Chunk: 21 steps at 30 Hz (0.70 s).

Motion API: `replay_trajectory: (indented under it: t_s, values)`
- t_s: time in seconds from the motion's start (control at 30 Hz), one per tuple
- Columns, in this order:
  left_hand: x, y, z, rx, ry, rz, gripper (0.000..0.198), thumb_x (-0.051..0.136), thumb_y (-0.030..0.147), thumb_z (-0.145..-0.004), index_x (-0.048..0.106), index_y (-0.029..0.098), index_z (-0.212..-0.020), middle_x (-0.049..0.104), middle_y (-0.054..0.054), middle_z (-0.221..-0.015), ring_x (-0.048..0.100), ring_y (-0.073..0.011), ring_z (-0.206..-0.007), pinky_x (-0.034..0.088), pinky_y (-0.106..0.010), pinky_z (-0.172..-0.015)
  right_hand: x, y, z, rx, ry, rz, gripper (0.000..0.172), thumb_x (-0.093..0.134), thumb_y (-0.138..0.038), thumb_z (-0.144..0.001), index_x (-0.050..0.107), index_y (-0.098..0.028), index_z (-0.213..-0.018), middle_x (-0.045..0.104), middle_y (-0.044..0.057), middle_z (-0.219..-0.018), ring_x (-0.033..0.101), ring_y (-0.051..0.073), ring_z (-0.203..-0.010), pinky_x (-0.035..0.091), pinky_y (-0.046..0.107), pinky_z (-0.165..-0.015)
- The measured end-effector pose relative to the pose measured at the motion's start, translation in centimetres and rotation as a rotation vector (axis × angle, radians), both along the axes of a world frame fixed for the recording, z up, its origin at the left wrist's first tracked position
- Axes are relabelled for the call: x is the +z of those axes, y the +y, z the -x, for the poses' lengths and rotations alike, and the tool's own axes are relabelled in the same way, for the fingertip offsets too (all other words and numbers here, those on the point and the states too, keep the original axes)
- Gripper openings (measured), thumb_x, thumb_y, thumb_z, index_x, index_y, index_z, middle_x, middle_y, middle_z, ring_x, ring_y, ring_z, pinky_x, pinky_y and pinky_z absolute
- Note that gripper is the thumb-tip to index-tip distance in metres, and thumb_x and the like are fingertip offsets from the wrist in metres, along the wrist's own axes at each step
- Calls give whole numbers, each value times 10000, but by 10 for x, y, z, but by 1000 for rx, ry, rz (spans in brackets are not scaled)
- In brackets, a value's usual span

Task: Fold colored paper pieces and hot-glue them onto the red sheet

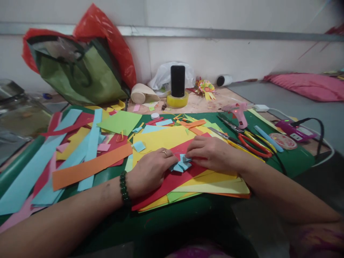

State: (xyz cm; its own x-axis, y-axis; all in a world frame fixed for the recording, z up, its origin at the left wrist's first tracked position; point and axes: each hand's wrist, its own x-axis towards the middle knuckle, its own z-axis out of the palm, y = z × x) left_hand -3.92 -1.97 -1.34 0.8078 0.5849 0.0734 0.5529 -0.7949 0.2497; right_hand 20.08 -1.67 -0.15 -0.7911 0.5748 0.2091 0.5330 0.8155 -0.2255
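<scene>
A small folded piece of light blue paper lies over a red paper sheet, its flaps standing out in several directions. My left hand, with a ring and a dark green bead bracelet, has its fingertips closed on the left side of the blue paper. From the right, my right hand pinches its other edge with bent fingers. Below the red sheet is a stack of yellow, pale and green paper. Another small blue paper square rests just beyond my left hand.
Paper strips, including an orange one, spread across the left. Scissors, a pink glue gun and a purple power adapter with cables lie at right. A phone stands in a yellow tape roll, near a green bag.
</scene>
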Motion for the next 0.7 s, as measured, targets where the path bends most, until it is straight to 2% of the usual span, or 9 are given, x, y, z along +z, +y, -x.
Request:
replay_trajectory:
  t_s: [0.7]
  values:
    - [1,0,-1,-40,5,-70,278,482,8,-832,651,161,-991,683,-73,-1017,612,-210,-934,520,-330,-830,-2,1,4,53,-5,-32,268,491,-228,-970,721,-159,-849,684,77,-807,534,171,-801,424,281,-715]
